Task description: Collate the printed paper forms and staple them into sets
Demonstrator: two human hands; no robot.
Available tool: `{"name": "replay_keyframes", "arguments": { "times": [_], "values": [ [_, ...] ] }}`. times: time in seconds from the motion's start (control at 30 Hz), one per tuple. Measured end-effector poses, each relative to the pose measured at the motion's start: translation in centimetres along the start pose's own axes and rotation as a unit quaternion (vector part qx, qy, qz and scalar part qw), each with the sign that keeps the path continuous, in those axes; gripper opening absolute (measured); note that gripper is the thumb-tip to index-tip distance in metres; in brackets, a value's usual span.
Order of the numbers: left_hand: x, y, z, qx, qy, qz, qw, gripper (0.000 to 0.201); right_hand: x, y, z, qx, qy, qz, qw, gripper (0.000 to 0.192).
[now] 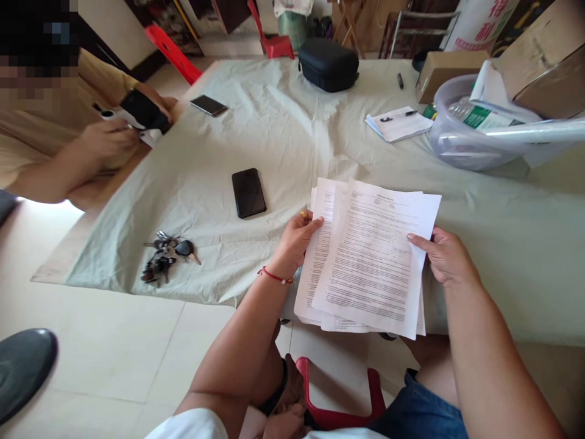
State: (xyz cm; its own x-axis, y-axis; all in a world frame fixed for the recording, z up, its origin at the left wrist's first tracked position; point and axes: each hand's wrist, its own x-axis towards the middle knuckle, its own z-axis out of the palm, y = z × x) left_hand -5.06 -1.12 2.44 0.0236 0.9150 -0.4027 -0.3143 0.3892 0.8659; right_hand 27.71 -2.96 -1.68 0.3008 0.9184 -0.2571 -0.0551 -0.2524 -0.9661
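Note:
Several printed paper sheets [370, 262] are held up at the near edge of the cloth-covered table, slightly fanned, with dense text facing me. My left hand [299, 238] grips their left edge, thumb on top and the other fingers underneath. A red bracelet circles that wrist. On the right edge, my right hand [445, 253] pinches the top sheets in the same way, its fingers mostly hidden behind the paper. Left of the sheets a black smartphone [249, 192] lies on the cloth, and farther left is a bunch of keys [167, 256].
At the far left another person [100, 146] holds a dark device. A second phone [209, 105] and a black case [329, 64] lie toward the back. On the right stand a plastic basin [461, 149] of papers, a notepad with pens [397, 124] and cardboard boxes [450, 70].

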Motion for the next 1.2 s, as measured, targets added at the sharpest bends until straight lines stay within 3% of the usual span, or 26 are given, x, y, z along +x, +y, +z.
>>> {"name": "replay_keyframes", "arguments": {
  "times": [0.13,0.37,0.47,0.6,0.87,0.97,1.07,1.2],
  "values": [
    [0.1,-0.3,0.2,0.025,0.012,0.0,1.0,0.052,-0.6,-0.5,0.6,0.032,-0.014,0.001,0.999,0.058],
    [-0.4,-0.2,0.9,-0.001,-0.047,0.021,0.999,0.064,-1.7,-1.2,1.8,0.04,-0.019,-0.013,0.999,0.053],
    [-0.4,-0.3,1.0,-0.006,-0.022,0.027,0.999,0.061,-1.6,-0.9,1.7,0.015,-0.017,-0.016,1.0,0.052],
    [-0.1,-0.3,0.9,-0.024,0.003,0.012,1.0,0.053,-1.2,-0.6,1.1,-0.068,0.035,-0.069,0.995,0.043],
    [-0.3,-0.3,1.0,0.02,-0.025,-0.024,0.999,0.031,-1.3,-1.2,1.3,-0.082,0.05,-0.139,0.986,0.037],
    [-0.4,-0.4,1.0,0.031,-0.032,-0.026,0.999,0.025,-1.5,-1.5,1.4,-0.143,0.058,-0.168,0.974,0.034],
    [-0.3,-0.6,0.9,0.031,-0.036,-0.022,0.999,0.024,-1.7,-2.1,1.3,-0.224,0.107,-0.211,0.945,0.032],
    [-0.1,-0.9,0.6,0.019,-0.049,-0.01,0.999,0.037,-2.1,-2.9,1.5,-0.234,0.142,-0.242,0.931,0.032]
  ]
}}
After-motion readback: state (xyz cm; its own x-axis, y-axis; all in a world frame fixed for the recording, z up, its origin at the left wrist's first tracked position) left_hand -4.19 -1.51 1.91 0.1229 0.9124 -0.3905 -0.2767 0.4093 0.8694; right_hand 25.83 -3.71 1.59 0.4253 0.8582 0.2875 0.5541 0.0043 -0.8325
